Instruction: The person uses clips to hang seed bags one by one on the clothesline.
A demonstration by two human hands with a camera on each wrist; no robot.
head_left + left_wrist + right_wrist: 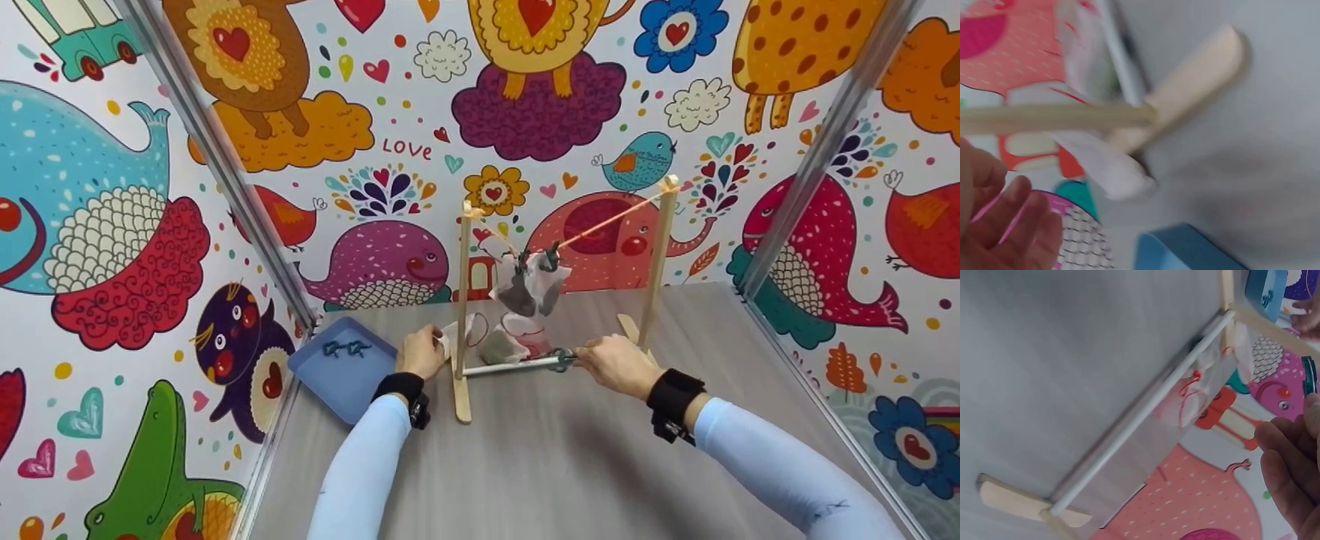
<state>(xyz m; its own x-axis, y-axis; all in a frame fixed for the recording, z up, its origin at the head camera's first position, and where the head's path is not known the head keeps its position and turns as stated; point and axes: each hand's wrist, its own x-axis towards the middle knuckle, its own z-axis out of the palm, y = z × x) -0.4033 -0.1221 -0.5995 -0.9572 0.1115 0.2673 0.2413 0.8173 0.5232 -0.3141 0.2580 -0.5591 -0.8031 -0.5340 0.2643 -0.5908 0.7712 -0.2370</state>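
Observation:
My right hand (616, 366) pinches a small dark green clip (1310, 376) between thumb and finger, in front of a little wooden drying rack (462, 300). Beside the rack's left post is my left hand (422, 352), its fingers loosely bent. In the left wrist view, a gap separates those fingers from a thin white cloth piece (1120, 171) at the post's foot. Two white-and-grey cloth pieces (529, 289) hang from the sagging string (611, 219) by dark clips (550, 259). Behind the white lower bar (514, 365) lie more crumpled white pieces (517, 341) with red lines.
A blue tray (341, 386) stands at the left, holding dark green clips (346, 349). Its right edge is close to my left forearm. Printed cartoon walls (390, 255) and metal corner posts (225, 165) border the grey table (540, 465).

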